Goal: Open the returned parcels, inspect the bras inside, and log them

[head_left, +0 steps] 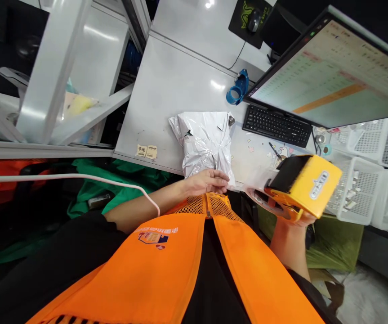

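Your right hand (305,219) clasps the tape dispenser (310,186) right of the parcel (207,141); your left hand (207,181), fingers loosely together at its near edge, could let the parcel slide.

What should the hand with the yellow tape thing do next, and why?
Probably move the yellow tape dispenser left toward the white bag. The right hand holds it off to the bag's right, while the left hand is by the bag's near edge, perhaps handy for steadying it.
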{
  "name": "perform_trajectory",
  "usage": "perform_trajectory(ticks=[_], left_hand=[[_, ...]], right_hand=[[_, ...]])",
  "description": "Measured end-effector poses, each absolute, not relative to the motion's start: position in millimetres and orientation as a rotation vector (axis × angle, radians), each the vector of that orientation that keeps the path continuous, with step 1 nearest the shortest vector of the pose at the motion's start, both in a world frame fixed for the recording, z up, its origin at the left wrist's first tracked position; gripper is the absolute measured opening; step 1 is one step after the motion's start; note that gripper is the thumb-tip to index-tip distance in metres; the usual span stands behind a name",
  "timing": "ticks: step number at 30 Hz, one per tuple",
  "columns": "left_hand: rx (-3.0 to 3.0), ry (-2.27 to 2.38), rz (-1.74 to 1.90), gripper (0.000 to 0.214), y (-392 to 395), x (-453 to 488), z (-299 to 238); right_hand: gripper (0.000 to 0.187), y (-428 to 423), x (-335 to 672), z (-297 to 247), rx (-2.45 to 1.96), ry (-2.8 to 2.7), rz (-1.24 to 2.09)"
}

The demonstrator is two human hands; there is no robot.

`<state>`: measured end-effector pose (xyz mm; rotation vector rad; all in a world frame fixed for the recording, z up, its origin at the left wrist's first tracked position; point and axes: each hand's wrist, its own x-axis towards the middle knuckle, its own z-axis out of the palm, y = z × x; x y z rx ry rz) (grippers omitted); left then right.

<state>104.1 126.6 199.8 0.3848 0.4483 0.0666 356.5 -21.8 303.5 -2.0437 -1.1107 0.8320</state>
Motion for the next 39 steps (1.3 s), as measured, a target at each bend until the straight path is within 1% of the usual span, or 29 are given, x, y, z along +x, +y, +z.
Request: perform_trajectory(ticks=[3, 5, 6, 9, 12, 15, 20, 24, 26, 27, 28, 31, 32, 33, 39], left_hand=[[0.844, 0.677, 0.143, 0.025, 185, 84, 191], [1.197, 0.885, 0.262, 0.015, 236, 67, 186], [1.325, 0.998, 0.321, 0.014, 261, 60, 184], [1.569, 0.969, 0.253, 0.022, 320, 52, 175], [1.753, 0.959, 0.105, 0.022, 348, 60, 158], [1.884, 1.038, 0.032, 0.017, 362, 65, 135], [2.04, 1.219, 0.058, 0.013, 384, 57, 110], [2.113, 1.27, -0.049, 0.011, 376, 66, 101], [2.118, 1.267, -0.047, 0.014, 364, 73, 95], [2.119, 1.272, -0.04, 0.019, 359, 75, 92], [2.111, 1.292, -0.029, 0.028, 355, 76, 88], [1.942, 1.432, 0.05, 0.076, 352, 73, 77], [1.855, 1.485, 0.088, 0.086, 352, 71, 74], [1.78, 1.524, 0.125, 0.09, 353, 70, 70], [1.722, 1.529, 0.232, 0.059, 343, 78, 52]], right_hand=[[0.078, -19, 353, 304, -1.9, -0.77, 0.947], [0.068, -20, 350, 302, -1.944, -0.724, 1.002], [0.065, -21, 349, 300, -1.999, -0.729, 1.03], [0.058, -20, 339, 286, -2.176, -0.767, 1.174], [0.061, -10, 318, 266, -2.201, -0.731, 1.277], [0.064, 9, 290, 248, -2.171, -0.72, 1.28], [0.061, 39, 260, 235, -2.113, -0.838, 1.261], [0.061, 47, 260, 230, -2.156, -0.861, 1.262], [0.062, 46, 264, 227, -2.195, -0.864, 1.243], [0.063, 45, 266, 225, -2.207, -0.859, 1.235], [0.063, 43, 268, 224, -2.212, -0.847, 1.235], [0.064, 41, 270, 224, -2.199, -0.81, 1.264], [0.064, 40, 270, 224, -2.191, -0.799, 1.279], [0.064, 40, 269, 224, -2.184, -0.787, 1.294], [0.065, 37, 268, 227, -2.142, -0.736, 1.339]])
